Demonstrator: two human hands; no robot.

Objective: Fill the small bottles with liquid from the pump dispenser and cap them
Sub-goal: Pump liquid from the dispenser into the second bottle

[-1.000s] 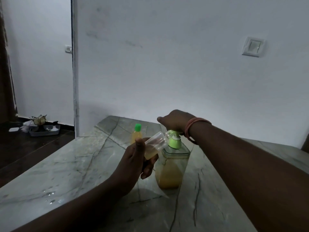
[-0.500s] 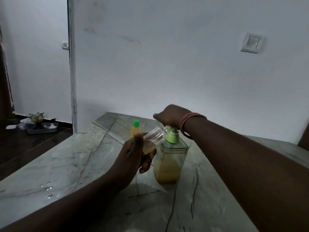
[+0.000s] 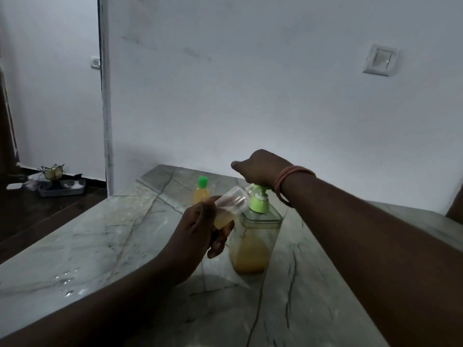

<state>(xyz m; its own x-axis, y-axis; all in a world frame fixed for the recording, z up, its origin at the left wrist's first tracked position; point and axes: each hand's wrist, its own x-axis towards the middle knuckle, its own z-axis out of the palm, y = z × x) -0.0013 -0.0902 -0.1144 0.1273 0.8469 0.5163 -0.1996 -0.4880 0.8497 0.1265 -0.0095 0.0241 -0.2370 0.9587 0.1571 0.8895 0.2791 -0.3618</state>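
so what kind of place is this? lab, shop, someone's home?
Most likely a home, not a lab: a veined marble counter against a plain white wall with a domestic light switch, and a tray of household clutter on the dark floor beyond.

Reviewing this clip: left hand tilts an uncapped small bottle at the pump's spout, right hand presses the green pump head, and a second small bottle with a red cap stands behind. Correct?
One error: the head view shows the second small bottle has a green cap, not red. The rest holds: left hand tilts the uncapped bottle at the spout, right hand on the pump head.
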